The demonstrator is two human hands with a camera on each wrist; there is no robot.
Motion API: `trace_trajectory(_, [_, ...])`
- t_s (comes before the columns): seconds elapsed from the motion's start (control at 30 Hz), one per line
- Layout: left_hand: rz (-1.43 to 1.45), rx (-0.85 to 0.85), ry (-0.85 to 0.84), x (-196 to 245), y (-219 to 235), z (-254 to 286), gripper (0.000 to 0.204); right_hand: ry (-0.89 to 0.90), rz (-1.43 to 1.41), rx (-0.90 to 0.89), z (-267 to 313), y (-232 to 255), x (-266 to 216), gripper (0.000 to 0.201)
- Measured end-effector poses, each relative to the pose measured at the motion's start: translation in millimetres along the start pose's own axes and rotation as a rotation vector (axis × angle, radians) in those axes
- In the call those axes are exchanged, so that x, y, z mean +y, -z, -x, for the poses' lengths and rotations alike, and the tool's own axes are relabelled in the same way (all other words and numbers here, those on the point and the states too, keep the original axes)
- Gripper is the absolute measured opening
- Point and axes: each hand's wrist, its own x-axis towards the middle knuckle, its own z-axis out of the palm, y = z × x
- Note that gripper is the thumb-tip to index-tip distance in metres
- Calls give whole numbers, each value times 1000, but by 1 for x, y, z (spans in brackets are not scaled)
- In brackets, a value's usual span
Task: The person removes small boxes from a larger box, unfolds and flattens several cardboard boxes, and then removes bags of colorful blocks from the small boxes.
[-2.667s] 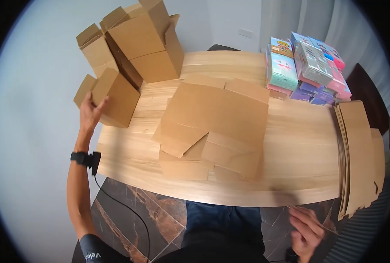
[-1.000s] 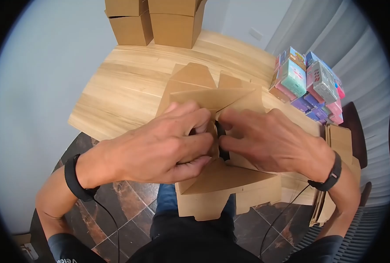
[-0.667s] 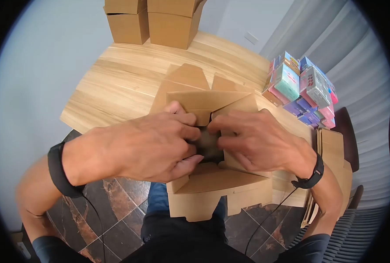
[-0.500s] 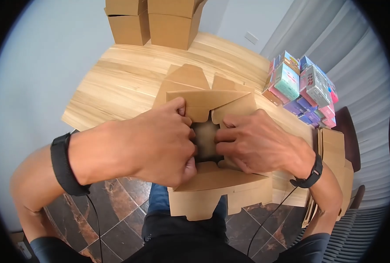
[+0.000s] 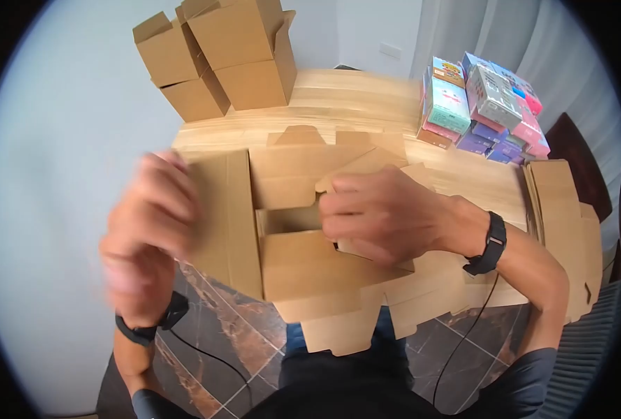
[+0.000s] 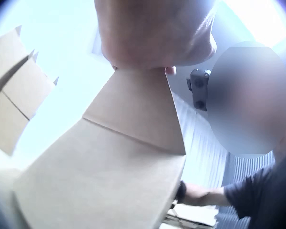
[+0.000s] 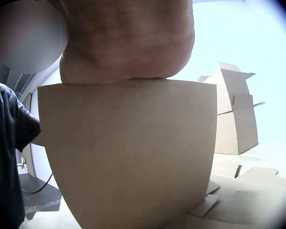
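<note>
1. Table [image 5: 352, 98], made of pale wood, runs under all the cardboard.
2. The brown boxes [image 5: 254, 80] stand in a pile at the far left. Some of their top flaps stick up.
3. The open box [image 5: 310, 269] is in the middle, at the near part of the table. Its far flap [image 5: 286, 171] and near flap lean in, and a gap between them shows inside. A big left flap [image 5: 223, 223] sticks out to the left.
4. Flat cardboard [image 5: 433, 286] pokes out past the box on the far, right and near sides.
5. A stack of folded cardboard [image 5: 558, 216] stands at the right edge.
6. The bright little packs [image 5: 450, 108] are piled up at the far right. They are blue, pink, purple, green and silver.
7. The right hand [image 5: 387, 213] is on the right part of the open box. Its fingers are bent and clamped on the box's flaps by the gap.
8. The left hand [image 5: 150, 223] is up by the left flap. It is blurry, so I cannot tell if it holds the flap.
9. A black band [image 5: 491, 244] is on the right wrist.
</note>
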Motion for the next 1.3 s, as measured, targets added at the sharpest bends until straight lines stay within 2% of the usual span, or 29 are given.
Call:
trace_trajectory(0.03, [-261,-266,-28,9,11,-10,34,19,71,-13,0,1,1,17])
trace_trajectory(0.1, [-421,-242,615,42,-5,-24,25,65,143,-46,-5,5,-7,17])
trace_trajectory(0.17, [-689,-480,768,50,-5,-56,28,130,192,-98,-12,11,-16,17])
trace_trajectory(0.2, [-826,-595,446,33,-4,-47,43,137,222,-97,-17,16,-18,14])
trace_trajectory(0.23, [-828,-572,461,31,-8,-47,43,149,254,-100,-21,19,-19,12])
trace_trajectory(0.3, [-1219,-715,194,27,-27,-50,54,159,282,-94,-22,15,-22,14])
trace_trajectory(0.33, [-1219,-690,210,22,-32,-50,54,146,317,-72,-21,14,-21,16])
trace_trajectory(0.43, [-1274,-784,134,-6,-53,-41,59,141,276,-130,-30,6,-17,17])
trace_trajectory(0.47, [-1298,-820,105,-16,-56,-40,61,144,263,-92,-30,3,-13,17])
trace_trajectory(0.5, [-1325,-862,72,-27,-57,-40,63,158,262,-100,-31,6,-12,17])
trace_trajectory(0.53, [-1223,-801,-37,-33,-48,-40,55,140,267,-99,-29,8,-12,17])
trace_trajectory(0.57, [-1234,-800,-34,-36,-38,-38,55,123,276,-92,-29,11,-10,17])
trace_trajectory(0.63, [-798,-660,146,-22,-17,-46,49,155,295,-75,-33,29,-12,16])
trace_trajectory(0.7, [-574,-540,244,-26,-3,-53,27,160,305,-55,-32,34,-22,15])
trace_trajectory(0.77, [-569,-390,152,-32,2,-46,27,246,455,26,-33,36,-34,13])
trace_trajectory(0.8, [-574,-387,149,-23,7,-51,27,233,465,42,-34,46,-41,10])
trace_trajectory(0.83, [-609,-386,280,-4,13,-60,29,233,468,41,-31,53,-48,10])
trace_trajectory(0.9, [-634,-387,564,29,21,-76,36,133,603,51,-19,67,-57,15])
trace_trajectory(0.93, [-844,-286,187,15,37,-64,33,132,622,53,-8,78,-58,15])
trace_trajectory(0.97, [-1030,-169,-199,0,52,-52,30,36,518,150,4,91,-58,22])
trace_trajectory(1.0, [-630,-141,300,12,54,-59,34,-57,410,247,5,100,-60,29])
trace_trajectory(1.03, [-437,-6,381,19,48,-55,37,-56,423,249,2,102,-64,29])
trace_trajectory(1.1, [-661,-51,322,33,47,-54,38,-339,591,230,-11,96,-76,41])
trace_trajectory(1.13, [-622,-6,280,35,35,-50,38,-460,569,227,-6,83,-77,54])
trace_trajectory(1.17, [-670,-47,301,44,29,-47,30,-475,575,234,-3,67,-72,54])
trace_trajectory(1.23, [-704,-27,85,39,15,-31,25,-555,60,911,2,38,-57,76])
trace_trajectory(1.27, [-684,-115,-9,35,14,-23,46,-559,52,930,5,35,-51,91])
trace_trajectory(1.3, [-709,-254,73,49,11,-19,58,-755,-155,950,7,28,-55,77])
